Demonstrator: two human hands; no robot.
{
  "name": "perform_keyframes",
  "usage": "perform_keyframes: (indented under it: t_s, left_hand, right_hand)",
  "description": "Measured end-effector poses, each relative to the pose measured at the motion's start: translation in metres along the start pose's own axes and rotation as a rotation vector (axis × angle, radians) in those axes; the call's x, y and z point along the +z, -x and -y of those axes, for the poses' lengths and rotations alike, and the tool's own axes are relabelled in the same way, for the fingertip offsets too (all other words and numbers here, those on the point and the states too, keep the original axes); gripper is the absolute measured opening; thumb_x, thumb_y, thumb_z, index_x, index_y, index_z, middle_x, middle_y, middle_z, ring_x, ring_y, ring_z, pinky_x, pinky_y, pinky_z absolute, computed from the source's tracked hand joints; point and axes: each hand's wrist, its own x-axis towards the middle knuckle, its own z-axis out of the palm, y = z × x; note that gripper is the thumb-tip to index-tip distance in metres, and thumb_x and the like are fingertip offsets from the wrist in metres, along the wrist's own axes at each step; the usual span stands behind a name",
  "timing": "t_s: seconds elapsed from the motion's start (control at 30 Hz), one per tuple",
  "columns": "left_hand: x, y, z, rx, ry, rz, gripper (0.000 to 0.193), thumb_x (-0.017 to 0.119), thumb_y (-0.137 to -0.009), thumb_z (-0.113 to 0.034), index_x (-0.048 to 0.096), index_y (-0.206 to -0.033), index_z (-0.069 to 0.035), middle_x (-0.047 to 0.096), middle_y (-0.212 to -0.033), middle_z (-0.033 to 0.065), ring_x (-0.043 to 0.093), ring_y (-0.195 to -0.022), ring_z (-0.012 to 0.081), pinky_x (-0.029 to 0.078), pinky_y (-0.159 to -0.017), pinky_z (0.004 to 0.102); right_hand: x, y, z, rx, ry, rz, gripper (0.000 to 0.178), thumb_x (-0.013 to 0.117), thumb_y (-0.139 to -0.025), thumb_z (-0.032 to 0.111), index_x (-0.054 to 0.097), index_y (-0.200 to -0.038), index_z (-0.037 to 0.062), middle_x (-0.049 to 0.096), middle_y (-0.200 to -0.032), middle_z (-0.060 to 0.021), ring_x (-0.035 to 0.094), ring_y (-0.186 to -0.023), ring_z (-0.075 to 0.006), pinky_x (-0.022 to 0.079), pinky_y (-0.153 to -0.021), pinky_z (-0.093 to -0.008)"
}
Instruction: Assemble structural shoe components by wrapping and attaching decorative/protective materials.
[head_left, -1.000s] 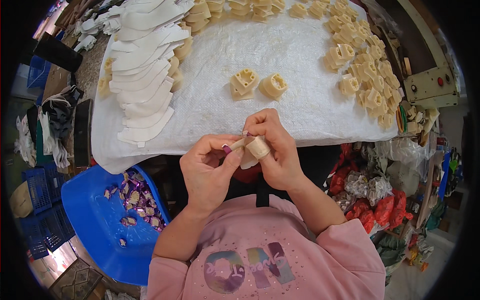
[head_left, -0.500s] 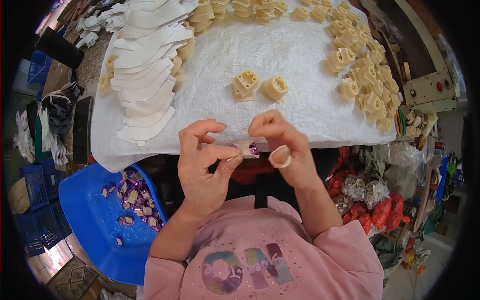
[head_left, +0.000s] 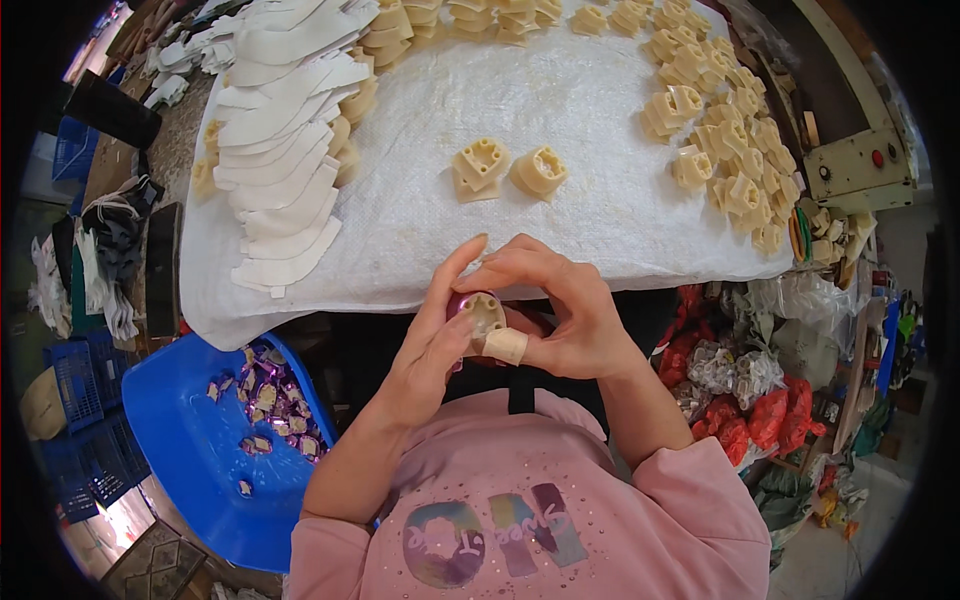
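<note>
Both hands are closed round one small part with a shiny purple outside and a cream inside (head_left: 487, 311), just off the near edge of the work surface. My left hand (head_left: 415, 365) grips it from the left, its fingers along the side. My right hand (head_left: 575, 315) curls over it from the right, with a beige wrap (head_left: 506, 346) on the thumb pressed near its opening. Fingers hide much of the part. Beyond my hands, two cream hollow moulded pieces, one (head_left: 482, 165) left of the other (head_left: 540, 173), stand on the white woven sheet (head_left: 430, 240).
Many more cream pieces (head_left: 735, 150) line the right and far sides. White curved flat pieces (head_left: 280, 200) overlap in a row at left. Low on the left sits a blue basin (head_left: 165, 420) with purple-and-cream parts (head_left: 265, 395). Red and clear plastic bags (head_left: 765, 420) lie at right.
My right hand has come left and closed on the part that my left hand held alone. The part is now turned with its hollow side showing, and both hands are lower.
</note>
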Motion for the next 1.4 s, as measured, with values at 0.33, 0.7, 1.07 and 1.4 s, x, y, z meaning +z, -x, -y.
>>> perform_keyframes:
  t_s: [0.33,0.7,1.07,1.4]
  left_hand:
    - [0.012,0.004,0.006,0.036,0.036,-0.031,0.068,0.038,-0.094,-0.047,0.018,-0.140,-0.001,0.047,-0.117,0.0114,0.051,-0.097,0.0140,0.044,-0.084,0.0283]
    - [0.024,0.005,0.013,0.347,-0.375,-0.246,0.065,0.032,-0.095,-0.050,0.032,-0.128,0.006,0.047,-0.112,0.0127,0.048,-0.098,0.0135,0.039,-0.084,0.0256]
    - [0.016,0.000,0.024,0.368,-0.354,-0.444,0.044,0.039,-0.094,-0.028,0.034,-0.128,-0.002,0.048,-0.103,0.0074,0.047,-0.087,0.0099,0.039,-0.078,0.0247]
    - [-0.004,-0.004,0.009,0.199,0.032,-0.085,0.079,0.032,-0.091,-0.062,0.012,-0.144,-0.007,0.055,-0.106,0.0124,0.054,-0.086,0.0162,0.045,-0.076,0.0287]
  right_hand:
    - [0.010,-0.007,0.006,0.475,-0.556,0.025,0.023,0.051,-0.092,0.026,0.058,-0.099,0.0047,0.050,-0.103,-0.0099,0.055,-0.051,-0.0088,0.044,-0.036,-0.0182]
    - [0.033,0.005,-0.011,0.130,-0.323,-0.007,0.018,0.054,-0.091,0.023,0.056,-0.093,0.0059,0.054,-0.097,-0.0067,0.052,-0.084,-0.0189,0.046,-0.074,-0.0306]
    - [0.046,0.016,-0.004,0.046,-0.199,-0.109,0.037,0.043,-0.091,0.014,0.047,-0.126,0.0037,0.051,-0.111,-0.0129,0.050,-0.100,-0.0243,0.039,-0.088,-0.0344]
    - [0.027,0.004,0.006,0.352,-0.397,-0.230,0.036,0.054,-0.092,0.025,0.051,-0.121,0.0039,0.050,-0.088,-0.0079,0.053,-0.066,-0.0153,0.045,-0.057,-0.0300]
